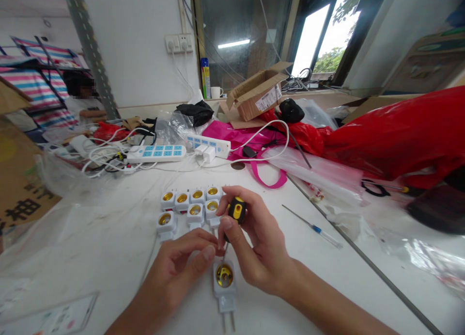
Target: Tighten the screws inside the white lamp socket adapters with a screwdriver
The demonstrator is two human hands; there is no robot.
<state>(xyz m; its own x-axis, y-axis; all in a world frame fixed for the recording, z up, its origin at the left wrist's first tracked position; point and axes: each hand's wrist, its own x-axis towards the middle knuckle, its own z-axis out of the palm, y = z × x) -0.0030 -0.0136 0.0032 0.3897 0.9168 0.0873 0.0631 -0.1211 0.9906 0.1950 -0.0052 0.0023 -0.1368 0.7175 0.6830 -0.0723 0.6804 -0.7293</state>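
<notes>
A white plug-in lamp socket with a brass inside lies on the white table, its two prongs pointing toward me. My left hand pinches its top edge with thumb and fingers. My right hand is closed around a black and yellow screwdriver, held upright with its tip down in the socket's brass cup. Just behind my hands, several more white sockets with brass cups sit in two rows.
A thin blue-handled screwdriver lies to the right. Behind are white power strips with tangled cables, pink and red plastic bags, clear plastic sheeting, and an open cardboard box. A person sits at far left. A metal rod crosses the table's right side.
</notes>
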